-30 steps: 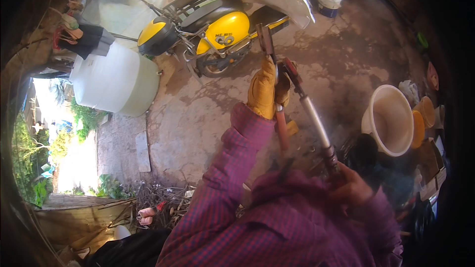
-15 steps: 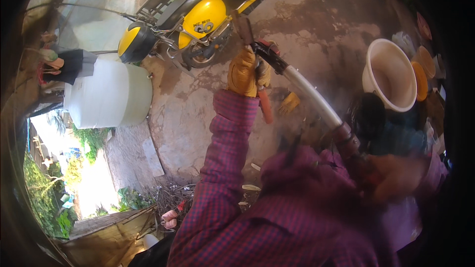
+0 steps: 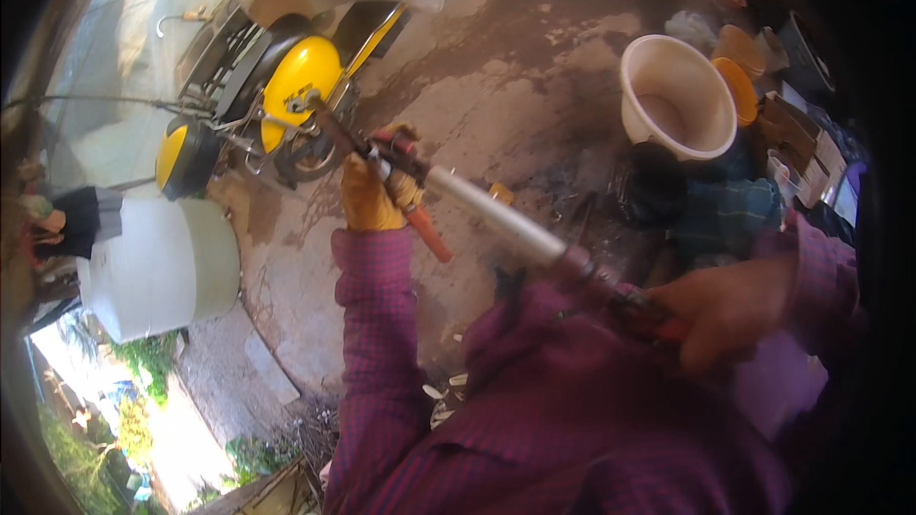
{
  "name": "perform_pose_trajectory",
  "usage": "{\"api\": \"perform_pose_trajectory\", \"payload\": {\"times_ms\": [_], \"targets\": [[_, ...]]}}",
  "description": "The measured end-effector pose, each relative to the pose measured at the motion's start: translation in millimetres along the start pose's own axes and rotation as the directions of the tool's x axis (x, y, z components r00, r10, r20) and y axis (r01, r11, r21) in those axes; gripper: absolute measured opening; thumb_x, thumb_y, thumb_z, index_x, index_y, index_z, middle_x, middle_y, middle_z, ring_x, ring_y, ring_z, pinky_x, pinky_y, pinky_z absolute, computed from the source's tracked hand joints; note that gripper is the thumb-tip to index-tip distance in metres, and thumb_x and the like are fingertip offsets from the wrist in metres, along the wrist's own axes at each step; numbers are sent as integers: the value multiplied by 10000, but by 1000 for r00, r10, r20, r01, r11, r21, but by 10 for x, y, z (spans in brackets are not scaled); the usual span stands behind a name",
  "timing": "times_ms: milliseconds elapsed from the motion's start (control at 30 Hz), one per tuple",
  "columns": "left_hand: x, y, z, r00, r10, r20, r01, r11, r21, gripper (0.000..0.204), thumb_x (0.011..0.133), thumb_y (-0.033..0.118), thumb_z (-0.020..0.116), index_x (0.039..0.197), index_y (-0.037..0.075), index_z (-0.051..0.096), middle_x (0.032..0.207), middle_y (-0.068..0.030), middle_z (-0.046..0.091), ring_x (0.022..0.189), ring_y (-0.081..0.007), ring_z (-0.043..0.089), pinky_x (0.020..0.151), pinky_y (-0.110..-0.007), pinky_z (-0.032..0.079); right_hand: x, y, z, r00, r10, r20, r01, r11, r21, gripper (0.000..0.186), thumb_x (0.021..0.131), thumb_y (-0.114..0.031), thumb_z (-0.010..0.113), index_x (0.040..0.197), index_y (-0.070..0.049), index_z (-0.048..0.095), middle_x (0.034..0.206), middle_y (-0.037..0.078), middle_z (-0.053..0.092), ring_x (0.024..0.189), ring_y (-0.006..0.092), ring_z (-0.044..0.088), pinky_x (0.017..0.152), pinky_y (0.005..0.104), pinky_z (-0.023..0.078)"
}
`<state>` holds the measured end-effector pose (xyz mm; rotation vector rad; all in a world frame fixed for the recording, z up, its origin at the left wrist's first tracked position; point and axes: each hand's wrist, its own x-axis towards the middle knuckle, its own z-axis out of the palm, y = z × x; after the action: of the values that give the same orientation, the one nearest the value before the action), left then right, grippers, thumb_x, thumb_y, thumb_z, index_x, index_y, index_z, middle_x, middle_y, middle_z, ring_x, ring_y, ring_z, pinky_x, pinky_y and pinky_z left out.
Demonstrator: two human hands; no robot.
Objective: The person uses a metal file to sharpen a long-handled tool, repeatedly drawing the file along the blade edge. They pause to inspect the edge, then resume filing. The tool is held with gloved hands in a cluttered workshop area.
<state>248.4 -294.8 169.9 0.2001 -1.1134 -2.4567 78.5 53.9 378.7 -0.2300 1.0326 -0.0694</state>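
A long silver metal pole (image 3: pixel 501 213) with dark brown fittings slants across in front of me, from upper left to lower right. My left hand (image 3: pixel 372 193), in a yellow work glove, is closed round its far dark end. An orange-red handle (image 3: pixel 429 234) sticks out below that glove; the tool it belongs to is mostly hidden. Bare and slightly blurred, my right hand (image 3: pixel 725 305) grips the near end, where a red part shows by the fingers. A second yellow glove (image 3: pixel 501 193) lies on the ground, partly behind the pole.
A yellow-and-black motorbike (image 3: pixel 303 76) stands at upper left, above a large white tank (image 3: pixel 162 262). To the right are a cream tub (image 3: pixel 634 95), an orange basin (image 3: pixel 737 91), a cardboard box (image 3: pixel 797 138) and a dark bundle (image 3: pixel 725 219). The concrete floor (image 3: pixel 515 114) is stained.
The view has shifted, so the motorbike and tank sit lower left and the tub farther left. Both hands keep hold of the pole, and my right hand shows less blur.
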Motion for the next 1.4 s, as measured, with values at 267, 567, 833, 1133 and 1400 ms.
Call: {"api": "perform_pose_trajectory", "payload": {"times_ms": [267,567,833,1133,1400], "targets": [[-32,-45,-193,998,-47,30,44,995,84,851,824,661,801,1239,-63,632,844,-23,676,519,-95,531,444,-254,420,118,65,48,975,-220,15,221,974,-49,152,796,-125,658,706,-25,588,625,30,566,539,158,560,475,323,415],[-72,-30,-102,996,9,-85,13,967,255,865,776,712,816,1204,-22,652,956,-27,674,573,-93,546,482,-247,429,66,41,128,977,-213,-17,211,975,-74,196,804,-141,668,676,-27,573,598,32,555,494,155,528,444,337,385],[-32,174,-198,995,-103,18,86,909,408,985,751,730,826,1266,-86,633,885,10,641,582,-69,525,494,-237,413,4,-82,163,994,-107,-9,104,984,-141,141,823,-121,652,765,3,616,624,54,591,522,144,561,457,329,399],[-51,276,-377,996,-93,19,73,881,468,901,785,634,858,1283,-81,630,943,-27,673,632,-125,615,483,-248,476,-57,-173,189,988,-152,16,151,960,-236,125,860,-83,638,937,-9,574,646,56,594,556,155,596,480,318,448],[-82,248,-404,991,-131,-10,114,824,556,788,840,625,815,1240,-38,672,909,-23,670,680,-58,573,530,-205,410,1,-148,295,964,-262,-46,211,858,-468,324,847,-230,740,1043,-28,581,818,90,659,786,217,658,701,371,524]]}}
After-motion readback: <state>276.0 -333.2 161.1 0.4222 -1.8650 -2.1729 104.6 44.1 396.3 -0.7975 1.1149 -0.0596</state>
